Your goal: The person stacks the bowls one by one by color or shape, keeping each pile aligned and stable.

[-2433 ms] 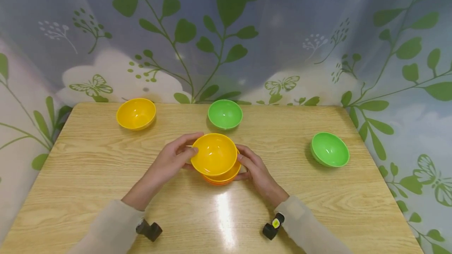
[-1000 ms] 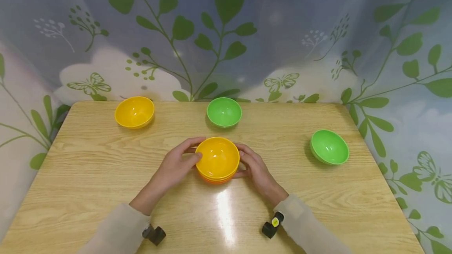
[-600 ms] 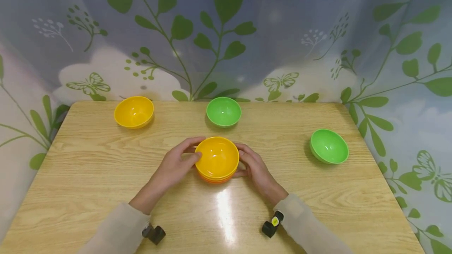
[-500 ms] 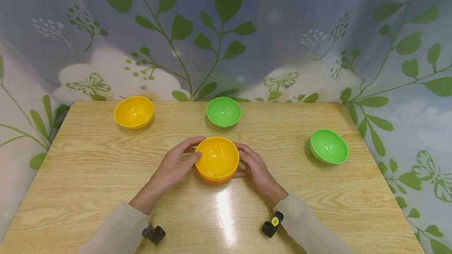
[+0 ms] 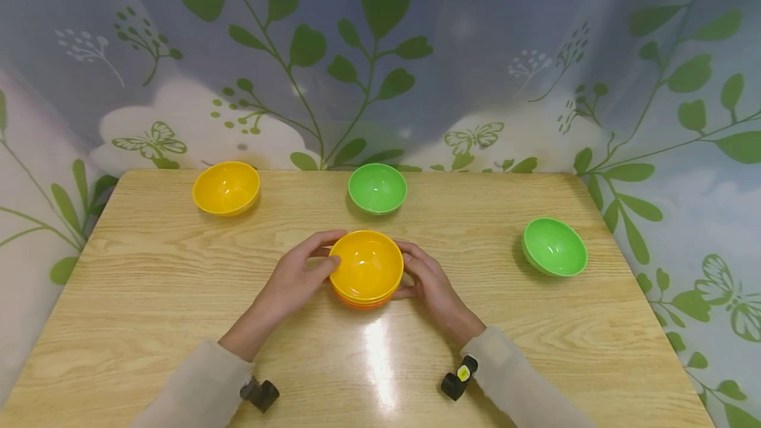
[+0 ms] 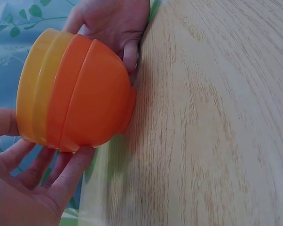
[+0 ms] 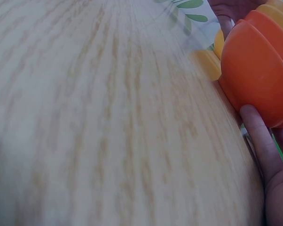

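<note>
- Yellow and orange plastic make up the stack of bowls (image 5: 365,269) between your hands: two yellow bowls (image 6: 35,89) nested above two orange bowls (image 6: 94,96), rims close together so the side shows as stepped bands.
- It stands upright near the middle of the table, its narrow foot at the tabletop.
- Your left hand (image 5: 302,276) holds its left side, thumb at the top yellow rim, the other fingers spread down the wall as far as the lowest orange bowl.
- Your right hand (image 5: 431,286) holds the right side with curved fingers; in the right wrist view, one fingertip touches the lowest orange bowl low on its wall.
- Every bowl is round, smooth and glossy, with small bright highlights inside the top one.
- Behind the stack sits a green bowl (image 5: 377,189); a single yellow bowl (image 5: 226,189) is at the back left, and a second green bowl (image 5: 555,248) lies well apart to the right.
- Pale wood grain streaks the table (image 5: 148,283), with a white glare in front of the stack.
- Beyond it, a blue-grey and white backdrop (image 5: 464,65) carries green leaves, stems and butterflies.
- Your beige sleeves (image 5: 196,378) have small black devices (image 5: 261,393) at the cuffs.
</note>
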{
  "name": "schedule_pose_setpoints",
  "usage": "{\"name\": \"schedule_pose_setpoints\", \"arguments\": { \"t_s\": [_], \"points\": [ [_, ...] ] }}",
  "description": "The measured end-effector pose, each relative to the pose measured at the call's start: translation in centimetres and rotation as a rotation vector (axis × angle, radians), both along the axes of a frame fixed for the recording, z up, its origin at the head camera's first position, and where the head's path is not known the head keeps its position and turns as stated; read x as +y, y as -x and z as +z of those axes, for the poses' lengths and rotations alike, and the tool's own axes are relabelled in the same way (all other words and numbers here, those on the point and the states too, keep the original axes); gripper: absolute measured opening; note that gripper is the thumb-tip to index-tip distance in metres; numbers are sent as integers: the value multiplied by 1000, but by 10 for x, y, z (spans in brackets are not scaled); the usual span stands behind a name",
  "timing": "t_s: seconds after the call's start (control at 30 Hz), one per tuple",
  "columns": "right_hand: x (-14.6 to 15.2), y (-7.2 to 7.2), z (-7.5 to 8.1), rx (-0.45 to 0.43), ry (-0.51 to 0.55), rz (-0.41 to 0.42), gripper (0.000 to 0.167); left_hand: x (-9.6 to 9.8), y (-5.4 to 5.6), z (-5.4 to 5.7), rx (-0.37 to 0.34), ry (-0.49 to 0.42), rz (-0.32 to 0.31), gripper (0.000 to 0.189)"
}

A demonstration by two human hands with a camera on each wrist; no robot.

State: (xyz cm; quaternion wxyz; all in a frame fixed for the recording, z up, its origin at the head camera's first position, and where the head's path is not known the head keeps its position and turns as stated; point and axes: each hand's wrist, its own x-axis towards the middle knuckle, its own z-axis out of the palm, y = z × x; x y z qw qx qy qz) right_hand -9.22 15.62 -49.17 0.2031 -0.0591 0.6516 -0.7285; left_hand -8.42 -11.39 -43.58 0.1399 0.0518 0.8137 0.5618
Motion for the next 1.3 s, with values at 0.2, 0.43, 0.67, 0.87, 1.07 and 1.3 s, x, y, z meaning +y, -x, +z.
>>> {"name": "schedule_pose_setpoints", "arguments": {
  "t_s": [0.2,0.43,0.67,0.87,1.07,1.3],
  "points": [
    [0,0,0,6,9,3,54,0,0,-2,6,0,2,47],
    [0,0,0,11,6,6,54,-1,0,-4,32,1,-6,47],
    [0,0,-1,13,24,2,55,-2,0,-4,45,14,-8,47],
    [0,0,-1,8,23,-2,55,-2,0,-4,34,1,-2,47],
    [0,0,-1,-5,9,-5,58,-3,2,-5,13,-35,13,45],
    [0,0,0,12,-28,4,60,-7,2,-4,-10,-85,12,42]
  ]
}}
